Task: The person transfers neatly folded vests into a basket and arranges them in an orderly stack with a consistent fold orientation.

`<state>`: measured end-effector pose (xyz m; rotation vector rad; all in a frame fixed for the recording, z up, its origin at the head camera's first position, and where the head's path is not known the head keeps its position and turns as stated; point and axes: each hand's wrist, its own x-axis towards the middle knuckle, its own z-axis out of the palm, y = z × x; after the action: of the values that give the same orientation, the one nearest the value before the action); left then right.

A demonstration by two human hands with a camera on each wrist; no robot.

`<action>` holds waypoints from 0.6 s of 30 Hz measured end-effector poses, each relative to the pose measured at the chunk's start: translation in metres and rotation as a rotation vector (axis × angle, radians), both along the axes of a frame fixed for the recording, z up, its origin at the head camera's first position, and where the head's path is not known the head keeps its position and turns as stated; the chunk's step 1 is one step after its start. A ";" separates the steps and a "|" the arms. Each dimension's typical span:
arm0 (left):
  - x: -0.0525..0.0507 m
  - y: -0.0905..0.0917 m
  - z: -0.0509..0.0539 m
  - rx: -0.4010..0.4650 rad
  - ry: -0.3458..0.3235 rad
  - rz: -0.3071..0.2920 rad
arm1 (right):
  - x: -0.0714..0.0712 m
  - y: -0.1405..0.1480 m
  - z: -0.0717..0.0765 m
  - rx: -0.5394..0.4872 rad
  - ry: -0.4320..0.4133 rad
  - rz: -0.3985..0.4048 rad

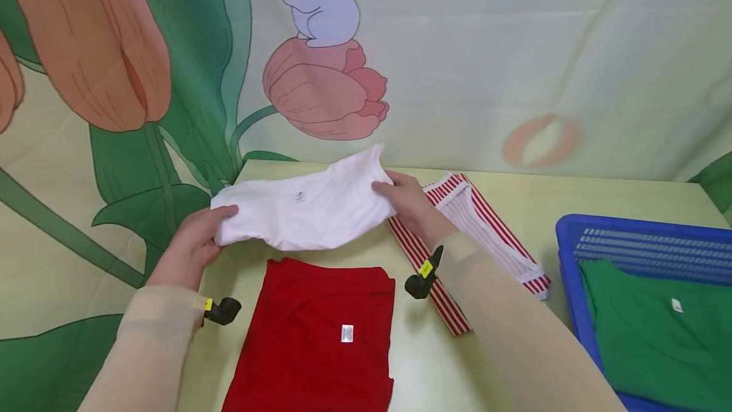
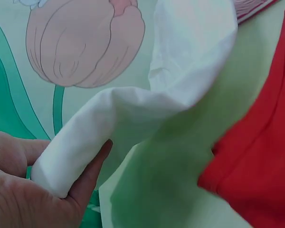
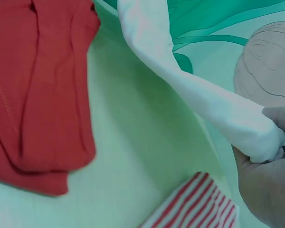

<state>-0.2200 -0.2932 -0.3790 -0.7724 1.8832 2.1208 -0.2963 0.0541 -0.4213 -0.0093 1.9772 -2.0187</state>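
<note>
A folded white shirt (image 1: 303, 208) with a small printed neck label hangs between both hands above the back of the table. My left hand (image 1: 191, 240) grips its left end, thumb on top and fingers beneath, as the left wrist view also shows. At the other end my right hand (image 1: 408, 202) pinches the cloth between thumb and fingers. Below the white shirt, a folded red shirt (image 1: 320, 336) with a white label lies on the table. Beside and partly under my right forearm rests a folded red-and-white striped garment (image 1: 486, 221).
On the right stands a blue plastic basket (image 1: 566, 272) with a folded green shirt (image 1: 646, 329) in it. The pale table (image 1: 629, 199) meets a printed cloth backdrop (image 1: 457, 68) at its far edge. A black device with a yellow tag sits at each wrist.
</note>
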 end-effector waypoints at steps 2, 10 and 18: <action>-0.001 0.005 0.004 0.023 0.022 -0.026 | -0.001 0.006 0.005 0.015 -0.003 0.003; 0.001 0.016 0.027 -0.018 0.088 -0.126 | 0.003 0.026 0.035 0.032 -0.004 0.043; 0.006 0.036 0.046 0.005 0.146 -0.185 | 0.012 0.060 0.068 0.114 0.054 0.110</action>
<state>-0.2141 -0.2576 -0.3334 -0.4326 1.9361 2.1152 -0.2841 0.1144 -0.3535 -0.1447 2.0742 -1.8539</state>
